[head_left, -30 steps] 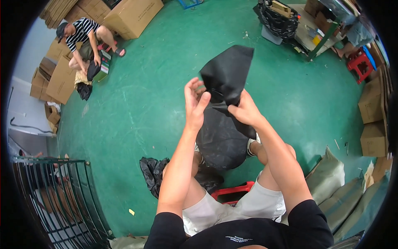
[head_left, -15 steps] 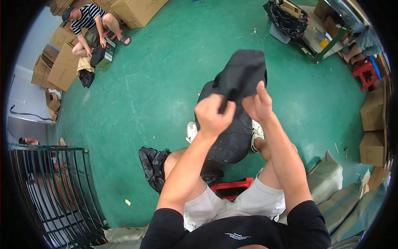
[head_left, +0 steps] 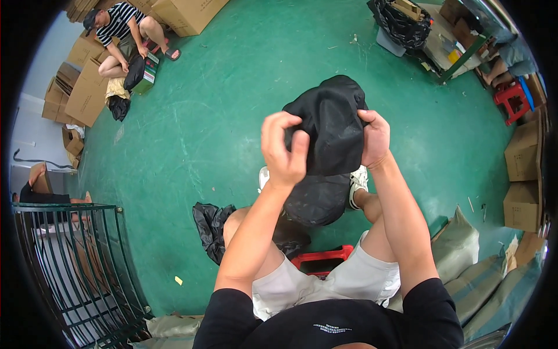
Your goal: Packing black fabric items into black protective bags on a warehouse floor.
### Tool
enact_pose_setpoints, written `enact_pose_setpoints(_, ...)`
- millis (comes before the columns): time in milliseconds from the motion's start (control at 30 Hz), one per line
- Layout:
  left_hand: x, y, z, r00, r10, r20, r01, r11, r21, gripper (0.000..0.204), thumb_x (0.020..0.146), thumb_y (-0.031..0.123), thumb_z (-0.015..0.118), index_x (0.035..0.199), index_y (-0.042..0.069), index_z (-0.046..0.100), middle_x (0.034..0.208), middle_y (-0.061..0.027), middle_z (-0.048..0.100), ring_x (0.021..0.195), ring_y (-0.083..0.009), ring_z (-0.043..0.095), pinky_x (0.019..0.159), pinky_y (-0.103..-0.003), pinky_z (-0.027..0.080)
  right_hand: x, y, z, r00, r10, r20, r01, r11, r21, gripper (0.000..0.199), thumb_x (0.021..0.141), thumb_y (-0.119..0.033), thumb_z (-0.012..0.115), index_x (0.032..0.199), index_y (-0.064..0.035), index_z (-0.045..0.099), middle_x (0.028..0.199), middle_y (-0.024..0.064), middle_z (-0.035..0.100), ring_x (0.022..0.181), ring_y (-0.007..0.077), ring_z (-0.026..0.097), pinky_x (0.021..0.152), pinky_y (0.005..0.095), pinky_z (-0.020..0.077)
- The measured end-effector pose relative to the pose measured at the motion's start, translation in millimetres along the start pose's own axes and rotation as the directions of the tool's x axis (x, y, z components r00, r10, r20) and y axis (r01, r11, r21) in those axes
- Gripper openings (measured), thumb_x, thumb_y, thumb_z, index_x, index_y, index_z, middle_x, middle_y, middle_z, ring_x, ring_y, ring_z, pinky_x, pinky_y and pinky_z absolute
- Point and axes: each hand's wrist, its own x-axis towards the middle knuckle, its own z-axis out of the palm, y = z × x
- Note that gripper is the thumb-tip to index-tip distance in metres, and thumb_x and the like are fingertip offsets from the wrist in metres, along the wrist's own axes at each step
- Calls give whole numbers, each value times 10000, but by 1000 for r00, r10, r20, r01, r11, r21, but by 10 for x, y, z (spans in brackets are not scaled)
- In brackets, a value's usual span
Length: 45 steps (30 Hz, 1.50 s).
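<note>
A soft black fabric piece, puffed out and rounded at the top, is held up in front of me; its exact kind I cannot make out. My right hand grips its right edge, thumb on the near side. At the left edge, my left hand has its fingers curved and the thumb spread apart, fingertips close to or touching the fabric. Below, between my lower legs, sits a larger rounded black thing, partly covered by the fabric piece.
A crumpled black plastic bag lies left of my leg, and a red stool is under me. Woven sacks lie at right, a green metal rack at left. Far left, a person sits beside cardboard boxes.
The black fabric piece has gone from flat and extended to puffed and rounded. My right hand has closed on its edge; my left hand has loosened and moved slightly left.
</note>
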Motion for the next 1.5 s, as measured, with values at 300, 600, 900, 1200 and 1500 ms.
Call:
enact_pose_setpoints(300, 55, -354, -250, 339, -201, 919, 935, 177, -306, 552, 937, 391, 597, 1323, 3, 526, 1313, -106, 571, 1255, -192, 492, 1066, -336, 355, -310, -80, -225, 878, 462, -122, -477, 861, -176, 330, 840, -157, 568, 1014, 104, 673, 997, 238, 701, 884, 321, 702, 855, 417, 570)
enact_pose_setpoints(600, -64, -421, -463, 131, 33, 991, 985, -117, -126, 637, 804, 239, 785, 1310, -40, 518, 1263, -71, 604, 1156, -161, 561, 980, -305, 449, -310, -47, -361, 880, 242, 410, -213, 970, -116, 983, 875, -769, 362, 1369, 77, 439, 1400, 213, 501, 1288, 365, 473, 1102, 454, 360)
enact_pose_setpoints(900, -39, -163, -198, 591, -6, 807, 799, -134, -586, 384, 979, 177, 529, 1314, 1, 460, 1066, -181, 667, 1032, -251, 650, 897, -350, 525, -259, -8, -92, 982, -106, 154, 110, 994, -20, 872, 858, -767, 400, 1275, -17, 556, 1326, 144, 577, 1210, 336, 533, 1082, 453, 382)
enact_pose_setpoints(1200, -99, -194, -58, 452, -456, 767, 833, -92, -546, 362, 910, 299, 668, 1135, 39, 555, 1103, -73, 623, 992, -134, 589, 864, -274, 467, -112, -97, -168, 989, -102, -102, 98, 994, -46, 754, 888, -690, 429, 1247, -44, 579, 1310, 130, 589, 1201, 322, 541, 1063, 454, 397)
enact_pose_setpoints(1500, -36, -170, -35, 523, -485, 701, 849, 373, -375, 415, 841, 243, 775, 1097, -53, 637, 978, -61, 691, 845, -110, 636, 752, -269, 521, 183, -205, -268, 929, -92, -359, 75, 995, -61, 636, 919, -612, 458, 1220, -71, 603, 1294, 116, 600, 1191, 309, 549, 1044, 454, 412)
